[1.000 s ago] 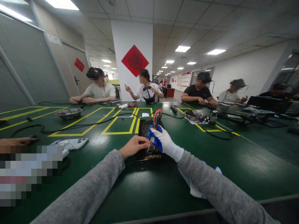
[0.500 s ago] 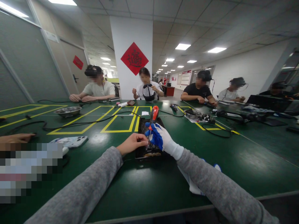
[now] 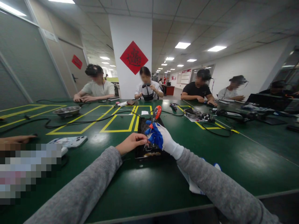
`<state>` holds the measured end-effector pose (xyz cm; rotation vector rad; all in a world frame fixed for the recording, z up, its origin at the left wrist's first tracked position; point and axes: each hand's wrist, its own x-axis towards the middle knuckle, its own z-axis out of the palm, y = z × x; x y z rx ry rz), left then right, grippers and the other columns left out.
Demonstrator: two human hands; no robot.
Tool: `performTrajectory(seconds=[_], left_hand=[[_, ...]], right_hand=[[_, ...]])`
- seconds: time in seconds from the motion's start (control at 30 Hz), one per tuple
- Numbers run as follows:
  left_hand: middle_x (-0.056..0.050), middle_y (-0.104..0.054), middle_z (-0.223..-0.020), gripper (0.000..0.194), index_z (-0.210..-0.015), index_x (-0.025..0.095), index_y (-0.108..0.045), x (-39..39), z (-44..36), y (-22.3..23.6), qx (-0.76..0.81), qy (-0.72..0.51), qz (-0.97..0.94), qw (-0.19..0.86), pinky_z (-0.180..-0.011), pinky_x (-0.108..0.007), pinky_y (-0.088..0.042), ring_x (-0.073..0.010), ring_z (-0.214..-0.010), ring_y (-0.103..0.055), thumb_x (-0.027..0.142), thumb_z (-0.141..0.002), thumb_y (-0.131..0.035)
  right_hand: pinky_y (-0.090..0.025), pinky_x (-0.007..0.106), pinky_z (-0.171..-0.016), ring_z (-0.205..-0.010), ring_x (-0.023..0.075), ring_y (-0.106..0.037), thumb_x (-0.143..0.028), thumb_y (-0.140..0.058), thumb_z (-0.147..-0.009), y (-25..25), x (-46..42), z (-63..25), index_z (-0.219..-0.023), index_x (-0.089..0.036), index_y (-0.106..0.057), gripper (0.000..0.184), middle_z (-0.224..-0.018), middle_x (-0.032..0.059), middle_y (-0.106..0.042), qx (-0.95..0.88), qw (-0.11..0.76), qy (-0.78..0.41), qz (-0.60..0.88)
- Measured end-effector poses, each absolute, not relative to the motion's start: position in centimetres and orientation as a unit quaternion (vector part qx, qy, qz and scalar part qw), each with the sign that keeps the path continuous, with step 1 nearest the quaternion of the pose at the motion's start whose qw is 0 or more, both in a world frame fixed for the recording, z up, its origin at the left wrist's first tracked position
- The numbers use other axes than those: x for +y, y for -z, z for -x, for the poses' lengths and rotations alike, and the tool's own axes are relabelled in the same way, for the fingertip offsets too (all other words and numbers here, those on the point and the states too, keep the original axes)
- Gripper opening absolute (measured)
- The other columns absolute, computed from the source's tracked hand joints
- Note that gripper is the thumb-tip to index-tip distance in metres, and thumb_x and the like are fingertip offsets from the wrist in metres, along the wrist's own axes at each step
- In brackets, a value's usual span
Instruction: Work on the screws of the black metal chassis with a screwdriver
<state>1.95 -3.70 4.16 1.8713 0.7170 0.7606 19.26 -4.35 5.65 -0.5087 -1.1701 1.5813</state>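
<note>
My right hand (image 3: 158,136), in a white glove with blue coated fingers, grips a screwdriver with a red and black handle (image 3: 156,114). Its thin metal shaft slants down to the left. Beneath it lies a black rectangular device (image 3: 153,155) with its inner parts exposed. My left hand (image 3: 131,143) is bare and reaches in from the left, thumb and fingertips pinched together near the screwdriver's tip. Whatever sits between those fingertips is too small to make out. The tip itself is partly hidden by my fingers.
Left on the green table (image 3: 112,186) are a phone (image 3: 70,141), a metal bowl (image 3: 67,111) and a black cable. A white glove (image 3: 195,186) lies under my right forearm. Another metal bowl (image 3: 193,114) stands at the back right. Several people sit across; a co-worker's hand (image 3: 17,139) rests at left.
The screwdriver's handle has tipped slightly to the right and turned in my right hand. My left hand stays almost in place. Across the table, a person's hands have shifted around a black headset.
</note>
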Motion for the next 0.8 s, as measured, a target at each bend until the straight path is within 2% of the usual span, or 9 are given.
performTrajectory(seconds=[0.23,0.4,0.53,0.8], left_hand=[[0.0,-0.056,-0.064,0.027,-0.072,0.01,-0.06,-3.91,-2.24,-3.77,0.331,-0.338,-0.762,0.442,-0.06,-0.022,-0.038,-0.0095,-0.059,-0.049,0.037,-0.067,-0.064],[-0.006,-0.062,-0.074,0.031,-0.074,0.009,-0.065,-3.96,-2.1,-4.06,0.307,-0.315,-0.773,0.457,-0.069,-0.026,-0.041,-0.0135,-0.069,-0.054,0.039,-0.073,-0.057],[-0.005,-0.062,-0.071,0.033,-0.082,0.01,-0.064,-4.03,-2.3,-4.21,0.304,-0.315,-0.764,0.474,-0.067,-0.024,-0.04,-0.0124,-0.067,-0.053,0.04,-0.076,-0.053],[-0.001,-0.057,-0.063,0.03,-0.071,0.01,-0.057,-4.22,-2.59,-3.8,0.327,-0.342,-0.763,0.44,-0.061,-0.023,-0.039,-0.01,-0.059,-0.05,0.039,-0.068,-0.063]], right_hand=[[-0.044,0.02,-0.042,-0.046,0.01,-0.057,-0.042,-0.054,-0.077,-5.3,-4.46,-19.02,-0.111,-0.02,-0.049,0.041,-0.069,0.0012,-0.063,-0.504,0.538,-0.646,0.199],[-0.045,0.023,-0.041,-0.044,0.0103,-0.056,-0.046,-0.048,-0.079,-5.34,-3.89,-19.25,-0.113,-0.02,-0.049,0.042,-0.07,0.0013,-0.063,-0.483,0.515,-0.681,0.195],[-0.046,0.022,-0.042,-0.045,0.0092,-0.056,-0.042,-0.051,-0.079,-5.31,-3.66,-19.41,-0.11,-0.019,-0.052,0.039,-0.071,0.0006,-0.063,-0.469,0.529,-0.679,0.199],[-0.042,0.018,-0.039,-0.041,0.0074,-0.053,-0.044,-0.055,-0.075,-5.68,-4.52,-19.09,-0.11,-0.02,-0.051,0.043,-0.067,0.0015,-0.064,-0.481,0.563,-0.628,0.238]])
